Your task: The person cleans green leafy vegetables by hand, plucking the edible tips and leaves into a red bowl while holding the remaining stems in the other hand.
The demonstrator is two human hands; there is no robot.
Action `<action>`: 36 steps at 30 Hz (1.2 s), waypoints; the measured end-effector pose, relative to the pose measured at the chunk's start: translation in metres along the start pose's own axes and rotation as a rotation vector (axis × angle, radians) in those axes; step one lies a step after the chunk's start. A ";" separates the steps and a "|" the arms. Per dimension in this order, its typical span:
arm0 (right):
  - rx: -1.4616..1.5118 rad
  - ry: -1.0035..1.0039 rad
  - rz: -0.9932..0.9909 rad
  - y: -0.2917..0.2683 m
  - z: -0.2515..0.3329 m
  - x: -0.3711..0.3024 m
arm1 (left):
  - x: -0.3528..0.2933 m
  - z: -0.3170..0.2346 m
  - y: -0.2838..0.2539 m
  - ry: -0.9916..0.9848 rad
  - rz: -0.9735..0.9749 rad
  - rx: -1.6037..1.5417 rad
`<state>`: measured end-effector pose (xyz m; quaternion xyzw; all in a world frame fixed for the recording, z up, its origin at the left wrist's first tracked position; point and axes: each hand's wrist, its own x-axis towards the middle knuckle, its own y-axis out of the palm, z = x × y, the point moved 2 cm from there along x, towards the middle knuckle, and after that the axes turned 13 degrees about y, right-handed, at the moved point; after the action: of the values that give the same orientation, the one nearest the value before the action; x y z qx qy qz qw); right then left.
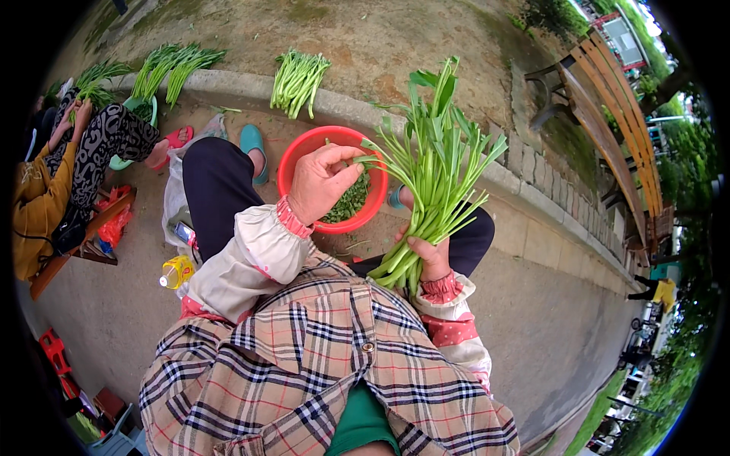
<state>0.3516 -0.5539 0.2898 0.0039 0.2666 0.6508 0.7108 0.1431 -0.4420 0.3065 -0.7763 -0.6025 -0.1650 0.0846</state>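
My right hand (431, 258) is closed round the lower stems of a thick bunch of long-stemmed leafy greens (437, 163), which fans upward and away from me. My left hand (323, 182) pinches the tip of one sprig at the bunch's left side, between thumb and fingers. Below that hand stands a red plastic basin (286, 161) between my legs. Torn green leaves (352, 204) lie inside it, partly hidden by my left hand and wrist.
More greens (299, 82) lie along the low concrete kerb (232, 85). To the left a seated person (49, 190) handles greens beside a light green basin (154, 114). A yellow-labelled bottle (176, 272) and a phone (185, 233) are by my left leg. A wooden bench (608, 129) stands right.
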 end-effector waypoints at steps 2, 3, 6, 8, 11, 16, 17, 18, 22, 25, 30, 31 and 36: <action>-0.002 -0.002 -0.007 0.001 0.001 0.000 | 0.001 -0.005 0.000 0.094 0.005 0.119; -0.001 0.000 -0.009 0.001 0.001 -0.001 | 0.003 -0.008 0.000 0.104 0.007 0.145; -0.001 0.001 -0.011 0.002 0.001 -0.001 | 0.006 -0.011 0.000 0.169 0.036 0.229; -0.003 -0.004 -0.006 0.002 0.001 -0.001 | 0.006 -0.013 -0.001 0.214 0.056 0.289; 0.009 0.002 -0.014 0.002 0.001 -0.002 | 0.007 -0.016 -0.003 0.289 0.070 0.378; -0.007 0.028 -0.024 0.003 0.002 -0.002 | 0.010 -0.015 -0.007 0.436 0.050 0.492; -0.010 0.043 -0.031 0.003 0.003 -0.003 | 0.011 -0.014 -0.007 0.411 0.023 0.463; -0.021 0.061 -0.032 0.001 0.002 -0.003 | 0.011 -0.013 -0.008 0.386 -0.004 0.434; -0.056 0.082 -0.036 0.002 0.002 -0.003 | 0.014 0.005 -0.016 0.031 -0.196 0.087; -0.039 0.024 -0.007 0.002 0.002 -0.002 | 0.020 0.013 -0.032 -0.124 -0.356 -0.014; 0.006 -0.003 -0.005 -0.001 -0.002 0.000 | 0.009 0.044 -0.027 -0.186 -0.192 -0.068; 0.008 -0.007 0.002 -0.001 -0.002 -0.001 | 0.007 0.051 -0.026 -0.185 -0.150 0.008; 0.011 -0.010 0.018 0.001 0.000 -0.001 | 0.004 0.063 -0.023 -0.169 0.086 0.399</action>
<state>0.3505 -0.5547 0.2905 0.0133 0.2665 0.6559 0.7061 0.1315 -0.4113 0.2479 -0.7804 -0.5943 0.0267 0.1928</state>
